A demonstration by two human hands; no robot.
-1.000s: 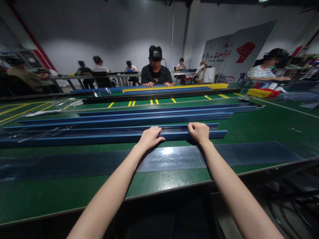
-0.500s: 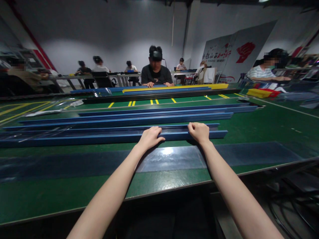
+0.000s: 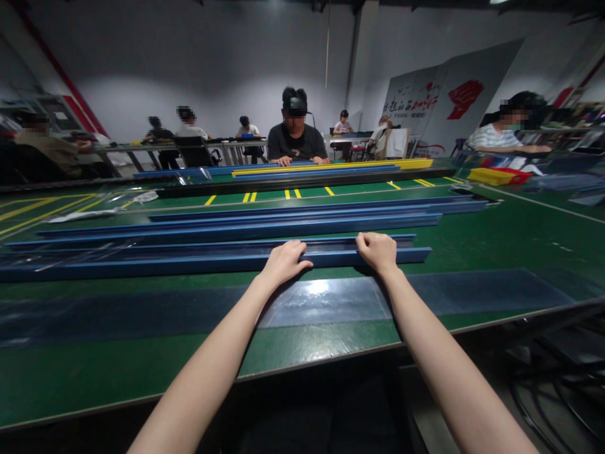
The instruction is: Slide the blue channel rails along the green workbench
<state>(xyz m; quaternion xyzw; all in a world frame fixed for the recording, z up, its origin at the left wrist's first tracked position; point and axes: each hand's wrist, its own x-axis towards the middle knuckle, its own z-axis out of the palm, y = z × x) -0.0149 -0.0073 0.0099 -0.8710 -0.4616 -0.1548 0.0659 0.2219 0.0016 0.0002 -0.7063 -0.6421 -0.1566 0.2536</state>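
Note:
A long blue channel strip [image 3: 231, 262] lies across the table in front of me, with raised front and back edges. My left hand [image 3: 287, 257] grips its front wall near the middle, fingers curled over the top and thumb on the near side. Closed like a fist, my right hand [image 3: 379, 251] holds the same wall nearer the right end; its fingertips are hidden. Between my forearms and the table edge, a long clear plastic strip [image 3: 321, 302] lies flat, reflecting light.
More blue channel strips [image 3: 293, 224] lie parallel beyond my hands. Farther back are a black strip [image 3: 312, 183] and a yellow strip [image 3: 416, 164]. A co-worker [image 3: 297, 142] sits opposite, hands on the table. A yellow tray [image 3: 491, 177] stands at the back right. The green table [image 3: 326, 353] has its edge close to me.

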